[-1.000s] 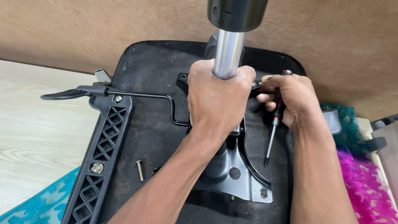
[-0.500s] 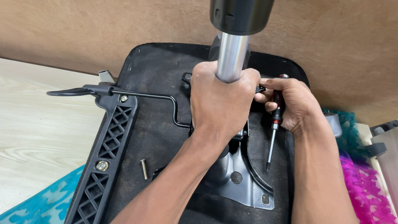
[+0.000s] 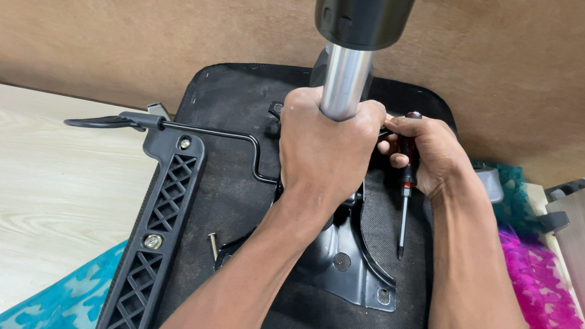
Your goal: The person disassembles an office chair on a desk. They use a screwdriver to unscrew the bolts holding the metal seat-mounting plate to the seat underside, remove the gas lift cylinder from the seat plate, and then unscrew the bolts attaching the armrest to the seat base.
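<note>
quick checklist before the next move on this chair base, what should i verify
1. Left hand grips the chrome column firmly: ok, fingers wrapped round it.
2. Right hand holds the screwdriver: ok, tip pointing down and resting on nothing.
3. Mechanism plate lies flat on the seat underside: cannot tell, the forearm hides part of it.
4. Loose screw accounted for: ok, lying on the seat beside the plate.
5. Plate's near corner hole has a screw in it: not ok, it looks empty.
</note>
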